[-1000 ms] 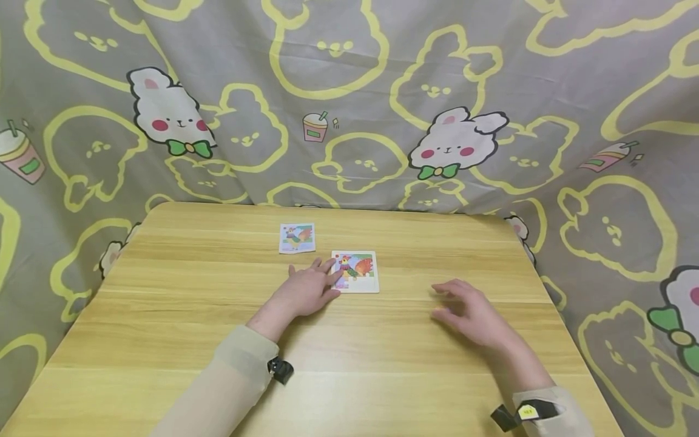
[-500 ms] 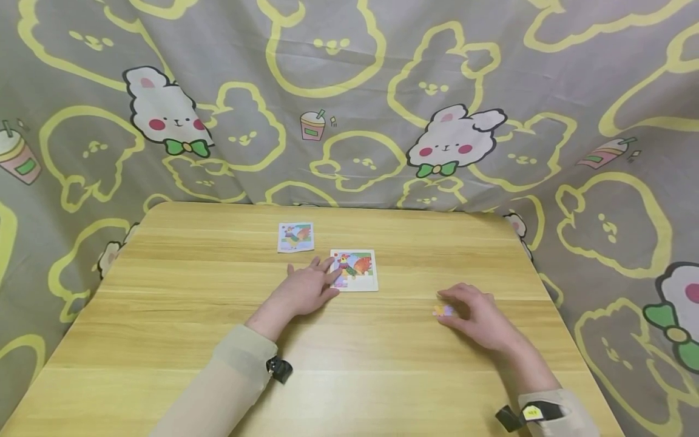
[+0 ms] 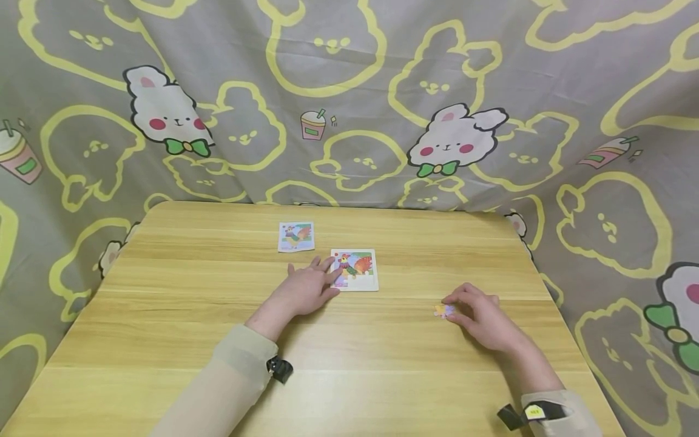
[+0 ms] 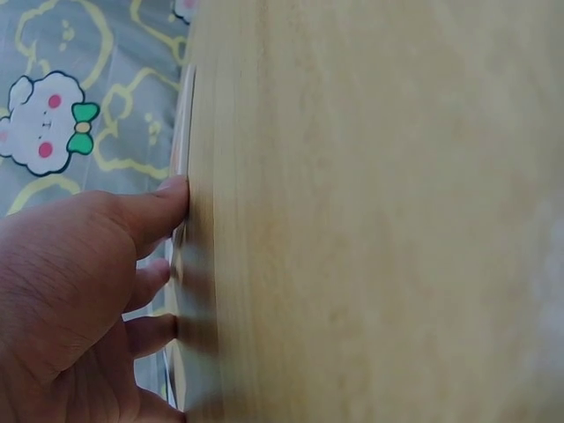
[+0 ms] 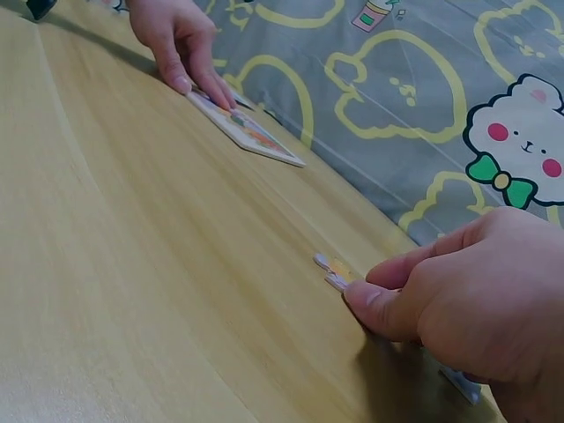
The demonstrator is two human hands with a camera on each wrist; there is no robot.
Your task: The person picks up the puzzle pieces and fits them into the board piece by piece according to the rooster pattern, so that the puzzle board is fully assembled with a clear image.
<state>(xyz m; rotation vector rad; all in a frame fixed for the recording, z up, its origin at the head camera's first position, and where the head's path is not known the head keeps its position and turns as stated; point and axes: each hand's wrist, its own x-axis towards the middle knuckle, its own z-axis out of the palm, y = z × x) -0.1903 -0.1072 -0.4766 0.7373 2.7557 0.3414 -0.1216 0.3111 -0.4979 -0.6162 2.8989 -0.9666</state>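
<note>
A square jigsaw puzzle [image 3: 364, 264] with a white border shows a rooster, with a bare white patch at its lower right. My left hand [image 3: 307, 290] lies at its left side, fingers spread, fingertips on the puzzle and thumb at its near edge. Off to the right, my right hand [image 3: 480, 317] pinches a small yellow and lilac puzzle piece [image 3: 443, 311] between thumb and fingers, low over the table. In the right wrist view another pale bluish piece [image 5: 460, 385] lies under that hand, partly hidden by it.
Behind the left hand lies a paper card [image 3: 297, 237] printed with the same rooster. The wooden table [image 3: 349, 376] ends against a grey patterned curtain [image 3: 360, 109] at the back and sides.
My right hand has come slightly right and toward me, and its thumb and fingers have closed on the puzzle piece. The left hand stays on the puzzle.
</note>
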